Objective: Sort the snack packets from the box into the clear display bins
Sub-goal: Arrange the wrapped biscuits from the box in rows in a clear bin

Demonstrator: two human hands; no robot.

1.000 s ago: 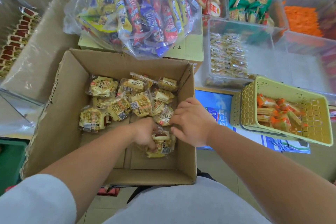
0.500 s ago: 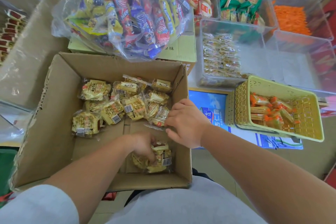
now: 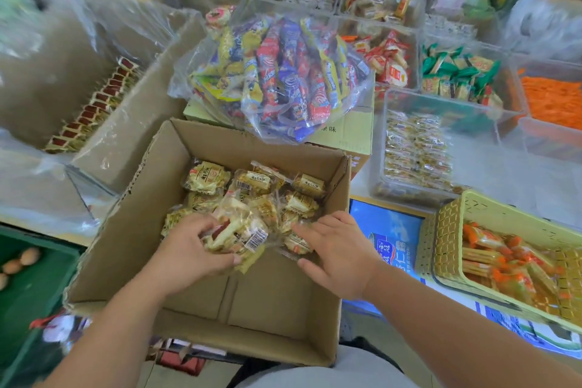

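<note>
Brown cardboard box [image 3: 126, 261]. Snack packets [image 3: 208, 179] pale yellow in clear wrap, with black-and-white barcodes. Basket [image 3: 447, 230] pale yellow-green with lattice holes, orange packs [image 3: 485, 239] inside. Clear bag [image 3: 283, 82] of red, blue and yellow wrappers. Green-and-yellow packs [image 3: 453, 69]. Blue printed carton [image 3: 387, 230]. Dark green crate [image 3: 37, 287].

The pale carton [image 3: 352, 127] reads "味", the blue carton [image 3: 389, 230] "仁"; snack packets' [image 3: 206, 179] labels are illegible.

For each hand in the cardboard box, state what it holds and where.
The left hand grips a bunch of clear-wrapped yellow snack packets by their left end. The right hand is open, holding nothing.
</note>
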